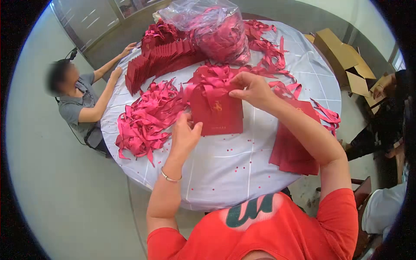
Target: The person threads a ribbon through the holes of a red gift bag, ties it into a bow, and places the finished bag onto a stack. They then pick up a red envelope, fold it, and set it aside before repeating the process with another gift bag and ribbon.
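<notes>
A dark red paper bag [216, 115] with a gold emblem stands in front of me, near the middle of the table. Pink ribbon [212, 82] is bunched across its top. My right hand [253, 90] is at the bag's upper right corner, its thumb and forefinger curled on the ribbon there. By the bag's lower left edge is my left hand [185, 132], with thumb and fingers apart and nothing clearly held. Beside that hand lies a heap of loose pink ribbons [147, 117]. More red bags [297, 151] lie stacked flat below my right forearm.
The round table has a pale checked cloth [225, 173] dotted with small red bits. At the back are a row of red bags [160, 58] and a clear plastic sack [221, 34] of ribbons. A person [80, 95] sits left; cardboard boxes [342, 52] and other people are right.
</notes>
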Demonstrator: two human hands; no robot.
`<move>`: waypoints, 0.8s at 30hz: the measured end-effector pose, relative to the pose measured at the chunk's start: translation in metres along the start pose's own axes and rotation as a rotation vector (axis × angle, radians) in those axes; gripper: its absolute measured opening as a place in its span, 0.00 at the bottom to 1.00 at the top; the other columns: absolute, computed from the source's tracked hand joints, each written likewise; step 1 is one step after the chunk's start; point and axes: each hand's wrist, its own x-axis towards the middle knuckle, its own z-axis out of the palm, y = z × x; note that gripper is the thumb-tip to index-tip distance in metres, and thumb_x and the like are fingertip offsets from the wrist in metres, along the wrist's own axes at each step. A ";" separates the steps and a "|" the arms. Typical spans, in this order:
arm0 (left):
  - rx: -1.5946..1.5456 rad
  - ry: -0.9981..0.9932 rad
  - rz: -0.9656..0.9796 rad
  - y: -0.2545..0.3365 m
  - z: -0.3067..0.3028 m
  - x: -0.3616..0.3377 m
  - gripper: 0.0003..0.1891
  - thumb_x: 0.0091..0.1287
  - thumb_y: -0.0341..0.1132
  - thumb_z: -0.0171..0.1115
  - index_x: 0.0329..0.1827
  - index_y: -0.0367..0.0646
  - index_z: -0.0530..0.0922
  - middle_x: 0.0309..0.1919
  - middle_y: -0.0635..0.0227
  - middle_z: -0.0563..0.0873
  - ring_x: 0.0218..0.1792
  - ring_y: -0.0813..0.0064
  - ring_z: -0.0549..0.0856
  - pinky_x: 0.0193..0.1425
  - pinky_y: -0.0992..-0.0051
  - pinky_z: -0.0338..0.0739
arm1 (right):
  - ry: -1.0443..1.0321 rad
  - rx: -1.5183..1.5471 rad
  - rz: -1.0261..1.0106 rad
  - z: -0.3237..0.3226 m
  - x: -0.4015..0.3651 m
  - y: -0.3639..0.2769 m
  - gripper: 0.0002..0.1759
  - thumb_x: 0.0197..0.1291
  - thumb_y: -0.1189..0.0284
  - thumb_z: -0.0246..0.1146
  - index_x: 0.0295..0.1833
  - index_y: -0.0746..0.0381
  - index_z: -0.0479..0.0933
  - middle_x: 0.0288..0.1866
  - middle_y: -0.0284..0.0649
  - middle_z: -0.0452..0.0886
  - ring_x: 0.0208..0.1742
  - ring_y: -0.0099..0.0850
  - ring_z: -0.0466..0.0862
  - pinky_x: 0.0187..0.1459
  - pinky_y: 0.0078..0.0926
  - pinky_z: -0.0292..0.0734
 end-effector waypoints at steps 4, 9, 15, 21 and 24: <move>0.137 -0.045 0.051 -0.007 0.004 -0.003 0.20 0.57 0.31 0.69 0.49 0.31 0.75 0.37 0.57 0.86 0.36 0.68 0.86 0.42 0.69 0.80 | 0.009 -0.065 -0.025 -0.020 -0.016 0.004 0.21 0.54 0.71 0.73 0.53 0.65 0.78 0.44 0.34 0.83 0.41 0.20 0.81 0.41 0.21 0.77; 0.156 -0.033 0.046 0.010 0.000 -0.009 0.23 0.57 0.33 0.69 0.52 0.30 0.73 0.40 0.53 0.86 0.38 0.65 0.86 0.44 0.68 0.80 | 0.007 -0.051 0.170 -0.085 -0.062 0.005 0.21 0.57 0.73 0.70 0.56 0.67 0.77 0.46 0.38 0.83 0.45 0.22 0.81 0.46 0.24 0.78; 0.203 0.059 0.145 0.010 0.002 -0.010 0.24 0.57 0.29 0.69 0.56 0.33 0.72 0.54 0.52 0.78 0.55 0.61 0.78 0.59 0.67 0.73 | -0.186 -0.598 0.130 -0.140 -0.144 0.011 0.44 0.39 0.55 0.79 0.61 0.67 0.74 0.64 0.51 0.74 0.66 0.45 0.72 0.67 0.38 0.66; 0.193 0.183 0.366 0.018 0.010 -0.016 0.25 0.57 0.24 0.67 0.57 0.33 0.70 0.62 0.52 0.72 0.63 0.58 0.74 0.65 0.65 0.71 | -0.132 -0.617 0.094 -0.121 -0.171 0.014 0.43 0.34 0.59 0.80 0.58 0.65 0.75 0.63 0.46 0.75 0.67 0.43 0.71 0.67 0.38 0.65; 0.178 0.200 0.421 0.029 0.010 -0.019 0.24 0.57 0.23 0.66 0.57 0.33 0.70 0.63 0.52 0.72 0.63 0.57 0.74 0.66 0.65 0.70 | -0.118 -0.514 0.120 -0.118 -0.167 0.009 0.41 0.32 0.62 0.81 0.56 0.64 0.75 0.61 0.46 0.75 0.65 0.45 0.71 0.66 0.40 0.65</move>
